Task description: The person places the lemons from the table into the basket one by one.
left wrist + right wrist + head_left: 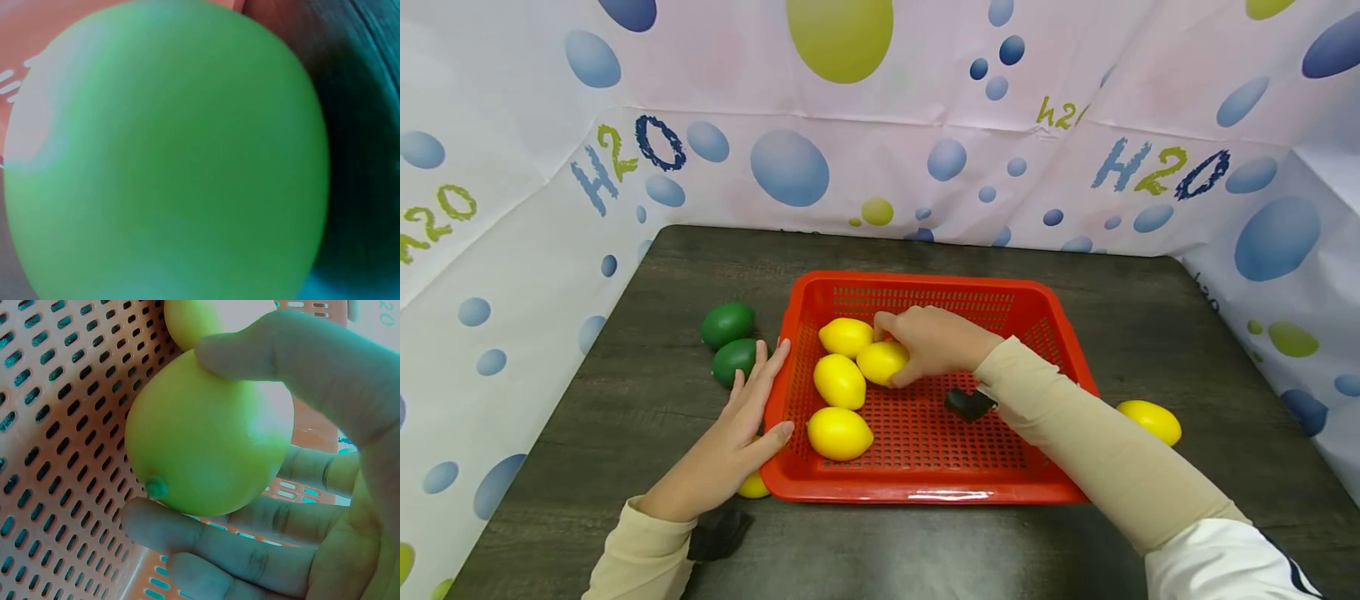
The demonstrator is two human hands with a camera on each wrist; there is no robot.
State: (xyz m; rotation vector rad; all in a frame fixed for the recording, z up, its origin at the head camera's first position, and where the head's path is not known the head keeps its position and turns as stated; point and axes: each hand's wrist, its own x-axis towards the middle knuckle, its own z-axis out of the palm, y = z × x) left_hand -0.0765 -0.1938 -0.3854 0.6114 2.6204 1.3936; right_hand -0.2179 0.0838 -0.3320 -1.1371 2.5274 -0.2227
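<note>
My right hand (936,342) reaches into the red plastic basket (925,487) and holds a lemon (882,362) between thumb and fingers. In the right wrist view the thumb presses on top of that lemon (206,437), with fingers beneath and behind it. Three other lemons, among them one at the front (840,433), lie along the basket's left side. My left hand (730,446) rests on the basket's left rim, fingers extended. Partly hidden under it is another lemon (754,485). A rounded, green-tinted fruit (169,162) fills the left wrist view.
Two dark green fruits (727,325) lie on the dark wooden table (647,400) left of the basket. One lemon (1150,422) sits outside on the right, close to the right sleeve. A patterned sheet (880,150) hangs behind the table and along its sides.
</note>
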